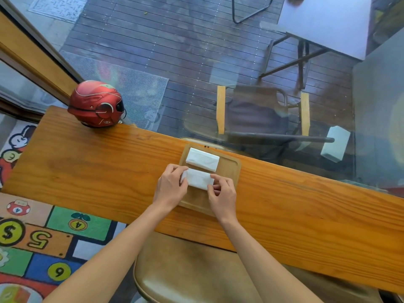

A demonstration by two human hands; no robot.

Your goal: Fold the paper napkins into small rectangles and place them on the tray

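Observation:
A small wooden tray (230, 169) lies on the wooden counter by the window. One folded white napkin (202, 159) rests flat across the tray's far end. A second folded white napkin (198, 178) sits just nearer, over the tray's middle, held at both ends. My left hand (171, 186) pinches its left end and my right hand (222, 194) pinches its right end. Whether this napkin touches the tray floor is hidden by my fingers.
A red helmet (96, 104) stands at the counter's far left corner. The wooden counter (98, 171) runs along a glass window (262, 84). A tan padded stool (185, 274) sits below my arms. A colourful game-print rug (32, 237) covers the floor at left.

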